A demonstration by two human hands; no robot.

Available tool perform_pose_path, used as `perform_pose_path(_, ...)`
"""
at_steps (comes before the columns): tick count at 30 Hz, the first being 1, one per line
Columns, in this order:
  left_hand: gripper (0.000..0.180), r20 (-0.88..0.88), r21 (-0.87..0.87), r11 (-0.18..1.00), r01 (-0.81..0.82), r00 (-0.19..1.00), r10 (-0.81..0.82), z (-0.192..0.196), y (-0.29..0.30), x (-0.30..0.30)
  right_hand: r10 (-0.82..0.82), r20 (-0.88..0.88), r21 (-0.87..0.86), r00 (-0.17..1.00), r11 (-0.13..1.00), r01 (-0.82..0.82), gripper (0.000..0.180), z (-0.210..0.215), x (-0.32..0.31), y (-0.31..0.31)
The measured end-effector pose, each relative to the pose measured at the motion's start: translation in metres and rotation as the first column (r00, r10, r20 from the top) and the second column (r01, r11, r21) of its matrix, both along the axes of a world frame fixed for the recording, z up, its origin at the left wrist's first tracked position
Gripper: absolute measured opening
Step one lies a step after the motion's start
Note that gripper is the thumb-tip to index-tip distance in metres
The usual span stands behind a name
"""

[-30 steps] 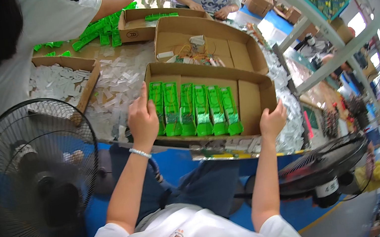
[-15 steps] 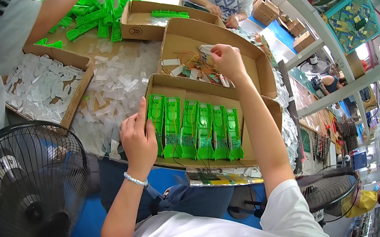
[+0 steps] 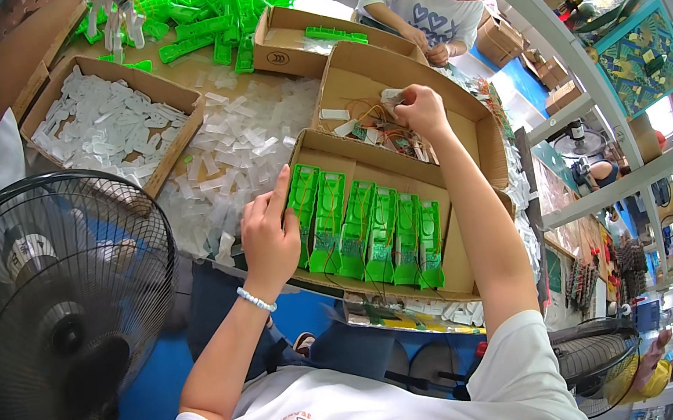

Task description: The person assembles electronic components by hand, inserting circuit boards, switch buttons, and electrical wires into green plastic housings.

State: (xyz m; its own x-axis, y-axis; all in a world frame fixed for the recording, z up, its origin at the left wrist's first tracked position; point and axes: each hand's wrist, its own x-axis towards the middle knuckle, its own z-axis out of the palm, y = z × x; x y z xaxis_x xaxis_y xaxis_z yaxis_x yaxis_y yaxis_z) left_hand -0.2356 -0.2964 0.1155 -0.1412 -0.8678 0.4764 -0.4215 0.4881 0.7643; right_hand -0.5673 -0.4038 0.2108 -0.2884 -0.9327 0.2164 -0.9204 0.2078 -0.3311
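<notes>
We see the left hand [image 3: 270, 237] at the left wall of the front carton [image 3: 456, 257], index finger and thumb apart; six green housings [image 3: 381, 234] lie inside. Over the rear carton [image 3: 464, 122], the right hand [image 3: 422, 111] bunches its fingers at a white block [image 3: 392, 97]; whether clamped, we cannot tell.

A black, round, wire-caged fan [image 3: 64, 313] stands to the left. A second black wire-caged fan [image 3: 598, 362] stands at lower right. A teal-edged rectangular container [image 3: 640, 66] appears above a pale metal beam [image 3: 610, 195].
</notes>
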Motion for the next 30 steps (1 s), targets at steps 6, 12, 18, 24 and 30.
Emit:
perform_pose_path(6,0.067,0.016,-0.004,1.0,0.007,1.0,-0.007,-0.002,0.002,-0.001,0.256,0.03,-0.468,0.966,0.858,-0.212,0.031,0.045,0.023,0.034)
perform_pose_path(12,0.067,0.012,-0.014,0.999,0.029,1.0,-0.028,-0.005,0.0,-0.003,0.268,0.067,-0.662,0.961,0.733,-0.158,0.031,0.068,0.028,0.045)
perform_pose_path(18,0.073,0.059,-0.004,0.999,0.037,0.998,-0.037,-0.007,0.009,0.004,0.212,0.231,-0.711,0.949,0.703,0.016,0.036,0.089,0.025,0.043)
perform_pose_path(24,0.079,0.064,-0.015,1.0,0.004,0.998,-0.003,-0.017,0.025,0.004,0.147,0.872,-0.3,0.467,0.914,0.273,0.028,0.104,-0.002,0.045)
perform_pose_path(30,0.062,-0.036,0.055,0.998,0.016,0.999,-0.014,-0.013,0.014,-0.002,0.246,0.872,-0.386,0.423,0.877,0.285,0.026,0.119,-0.013,0.055)
